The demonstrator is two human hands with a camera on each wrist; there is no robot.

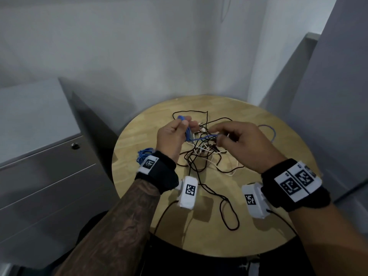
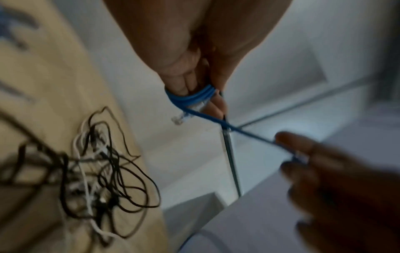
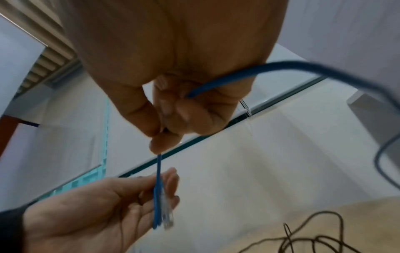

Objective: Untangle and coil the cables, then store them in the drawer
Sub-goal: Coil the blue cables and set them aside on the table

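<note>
My left hand holds several loops of a blue network cable wound round its fingers, with a clear plug hanging from the coil. A taut strand of that blue cable runs to my right hand, which pinches it between thumb and fingertips; its loose tail trails to the right on the table. Under both hands lies a tangle of thin black and white cables on the round wooden table. A second blue coil lies by my left wrist.
A grey drawer cabinet with a round lock stands left of the table, its drawers closed. White walls meet in the corner behind. A black cable loop lies near the table's front edge.
</note>
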